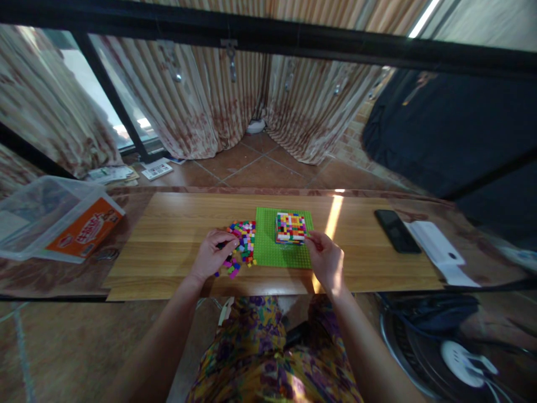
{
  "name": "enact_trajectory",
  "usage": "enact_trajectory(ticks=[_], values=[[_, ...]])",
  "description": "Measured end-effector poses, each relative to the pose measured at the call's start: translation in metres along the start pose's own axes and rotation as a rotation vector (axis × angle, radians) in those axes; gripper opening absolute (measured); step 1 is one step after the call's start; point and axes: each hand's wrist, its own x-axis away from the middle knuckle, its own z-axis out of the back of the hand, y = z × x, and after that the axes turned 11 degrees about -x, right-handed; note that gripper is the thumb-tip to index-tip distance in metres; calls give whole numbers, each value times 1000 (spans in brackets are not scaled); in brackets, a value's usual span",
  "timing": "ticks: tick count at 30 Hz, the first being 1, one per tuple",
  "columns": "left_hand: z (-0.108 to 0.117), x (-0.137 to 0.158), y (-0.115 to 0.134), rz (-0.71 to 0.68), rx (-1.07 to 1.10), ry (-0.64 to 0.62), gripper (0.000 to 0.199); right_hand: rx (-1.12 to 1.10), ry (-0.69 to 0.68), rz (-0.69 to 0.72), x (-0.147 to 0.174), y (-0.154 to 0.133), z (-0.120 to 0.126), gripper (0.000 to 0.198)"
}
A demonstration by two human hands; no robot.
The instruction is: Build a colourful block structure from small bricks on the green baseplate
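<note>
Near the middle of the wooden board lies a green studded baseplate (266, 254). On it stands a low, box-shaped build of multicoloured toy bricks (290, 226). A heap of small loose bricks (246, 238) spreads along the plate's left edge. My left hand (212, 254) is over the left side of this heap, thumb and fingers drawn together; what they hold, if anything, is too small to make out. At the right side of the build, my right hand (326, 258) has its fingertips pinched close to the lower right corner. Whether a brick sits between them is hidden.
A black phone (397, 230) and a white box-like object (436, 249) lie at the right. A clear plastic bin (54, 196) with an orange label stands at the left. A dark metal bar (268, 28) crosses above, before striped curtains (201, 101). The wooden board (168, 235) ends near my lap.
</note>
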Motion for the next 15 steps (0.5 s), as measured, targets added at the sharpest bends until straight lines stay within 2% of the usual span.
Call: enact_trajectory(ticks=[6,15], values=[[0,0,0,2,-3,0,19,-207,38,-117,-5,5,-4,38],[0,0,0,4,2,3,19,-322,29,-220,-11,4,-7,42]])
